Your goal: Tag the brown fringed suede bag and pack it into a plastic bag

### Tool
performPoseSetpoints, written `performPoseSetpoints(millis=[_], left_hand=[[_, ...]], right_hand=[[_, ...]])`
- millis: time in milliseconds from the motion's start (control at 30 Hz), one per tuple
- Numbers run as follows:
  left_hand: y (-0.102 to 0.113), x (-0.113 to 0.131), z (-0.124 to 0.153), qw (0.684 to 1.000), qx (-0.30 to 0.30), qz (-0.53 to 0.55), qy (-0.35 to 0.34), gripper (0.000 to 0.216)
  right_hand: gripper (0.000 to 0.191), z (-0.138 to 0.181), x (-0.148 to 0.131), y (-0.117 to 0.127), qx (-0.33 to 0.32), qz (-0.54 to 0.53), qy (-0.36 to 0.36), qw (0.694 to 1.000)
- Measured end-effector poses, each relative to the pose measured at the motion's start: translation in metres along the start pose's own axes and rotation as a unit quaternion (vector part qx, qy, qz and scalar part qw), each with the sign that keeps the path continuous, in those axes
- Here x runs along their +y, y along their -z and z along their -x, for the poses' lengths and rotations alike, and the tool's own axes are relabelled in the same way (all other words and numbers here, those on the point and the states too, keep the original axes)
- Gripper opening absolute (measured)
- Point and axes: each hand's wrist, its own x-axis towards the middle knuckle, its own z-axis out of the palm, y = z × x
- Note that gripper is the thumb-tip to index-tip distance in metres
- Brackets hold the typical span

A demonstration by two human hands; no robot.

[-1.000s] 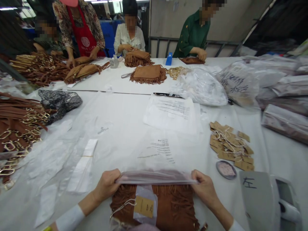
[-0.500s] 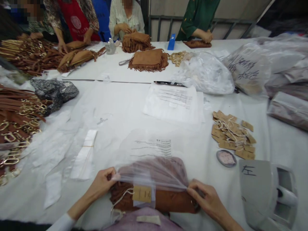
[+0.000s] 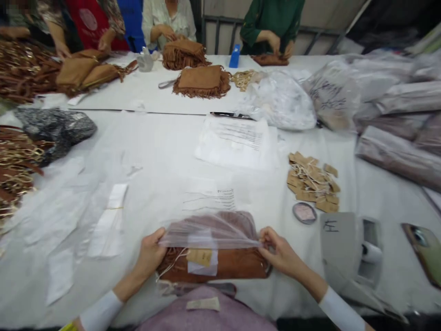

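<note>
Both grips are pinched shut on the clear plastic bag (image 3: 210, 232): the left hand (image 3: 150, 254) holds its left edge, the right hand (image 3: 279, 252) its right edge, stretching it over the brown fringed pouch (image 3: 227, 269) lying between them on the tabletop (image 3: 165, 151). A tan tag (image 3: 199, 257) sits on the pouch. Beyond the right hand lie a round tin (image 3: 304, 213) and a pile of kraft tags (image 3: 312, 181); ahead of the grips, printed sheets (image 3: 237, 141)

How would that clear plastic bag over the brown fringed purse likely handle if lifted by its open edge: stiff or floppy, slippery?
Probably floppy: the clear plastic bag creases and sags between the left hand and right hand. Likely light and slippery, being thin and glossy. The brown fringed purse may slide out.
</note>
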Motion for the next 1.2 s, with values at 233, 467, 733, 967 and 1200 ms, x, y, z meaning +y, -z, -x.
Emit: performPoseSetpoints(millis=[233, 467, 733, 967, 1200], left_hand=[[0.007, -0.024, 0.025, 0.991, -0.115, 0.012, -0.060, 0.029], [0.041, -0.007, 0.027, 0.952, -0.302, 0.026, -0.049, 0.048], [0.035, -0.004, 0.048, 0.955, -0.280, 0.005, -0.095, 0.070], [0.030, -0.009, 0.049, 0.960, -0.266, 0.033, -0.077, 0.068], [0.036, -0.008, 0.046, 0.945, -0.305, 0.030, -0.114, 0.071]], right_hand=[[0.016, 0.033, -0.005, 0.021, -0.130, 0.111, 0.157, 0.973], [0.019, 0.040, 0.009, 0.030, -0.216, 0.287, 0.261, 0.896], [0.012, 0.038, 0.028, 0.026, -0.089, 0.175, 0.261, 0.945], [0.021, 0.042, 0.024, 0.021, -0.042, 0.125, 0.210, 0.969], [0.021, 0.047, 0.028, 0.009, -0.057, 0.189, 0.254, 0.947]])
